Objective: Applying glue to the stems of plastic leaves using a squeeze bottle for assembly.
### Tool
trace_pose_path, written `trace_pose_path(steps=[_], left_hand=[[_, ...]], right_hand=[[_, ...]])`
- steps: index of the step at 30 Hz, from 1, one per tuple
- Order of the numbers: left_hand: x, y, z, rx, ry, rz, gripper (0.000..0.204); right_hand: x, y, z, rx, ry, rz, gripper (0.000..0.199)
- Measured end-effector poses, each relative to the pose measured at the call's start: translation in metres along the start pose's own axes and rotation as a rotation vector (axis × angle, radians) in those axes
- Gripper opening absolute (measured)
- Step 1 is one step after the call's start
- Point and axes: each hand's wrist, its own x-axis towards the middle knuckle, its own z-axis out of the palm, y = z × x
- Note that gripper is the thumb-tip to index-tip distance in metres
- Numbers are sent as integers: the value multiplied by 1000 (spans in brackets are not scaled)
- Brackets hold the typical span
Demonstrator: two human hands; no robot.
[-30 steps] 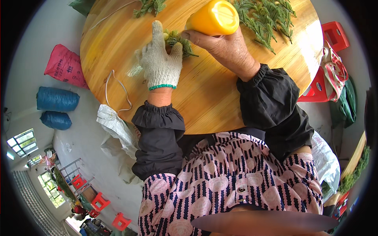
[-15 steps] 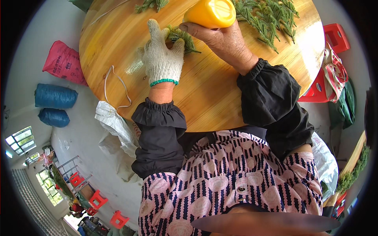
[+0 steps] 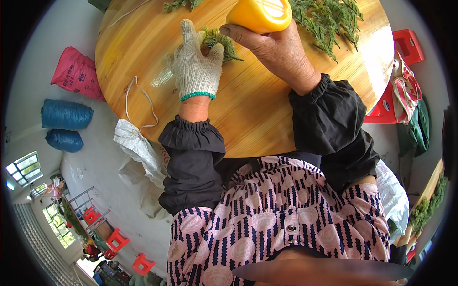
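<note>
My left hand (image 3: 198, 71), in a knitted white glove with a green cuff, rests low over the wooden table. Its index finger stretches forward, while the thumb and the other fingers close about a short green evergreen sprig (image 3: 230, 49); part of the sprig is hidden by the glove. My bare right hand (image 3: 286, 55) is wrapped round a yellow plastic bottle (image 3: 260, 15), tilted so that its base faces me. The bottle's far end is out of sight. To the right of the bottle lies a pile of evergreen sprigs (image 3: 327, 26).
The round wooden table (image 3: 248, 114) carries another sprig (image 3: 183, 5) at its far edge and a white cord (image 3: 148, 100) at the left. Beside it are a white sack (image 3: 136, 143), a pink sack (image 3: 78, 74), blue bundles (image 3: 67, 115) and red stools (image 3: 408, 46).
The bottle in my right hand has shifted slightly to the right and tilted a little more. My left hand and the sprig stay nearly where they were.
</note>
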Motion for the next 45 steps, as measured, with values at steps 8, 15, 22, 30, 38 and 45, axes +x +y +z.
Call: trace_pose_path(steps=[8,15,22,30,38,45], left_hand=[[-3,-6,5,36,109,95,82],[-2,-4,4,-38,118,107,82],[0,-12,11,-47,155,117,78],[1,-13,11,-79,149,105,74],[2,-16,13,-47,193,133,73],[-1,-11,8,-69,177,149,71]], right_hand=[[-7,-12,-6,17,2,67,25],[-13,-11,-11,19,-7,32,25],[-15,-20,-10,52,-6,28,28],[-16,-18,-14,66,-33,-4,30],[-13,-33,-29,-9,-170,58,30],[-16,-37,-31,103,-102,130,34]])
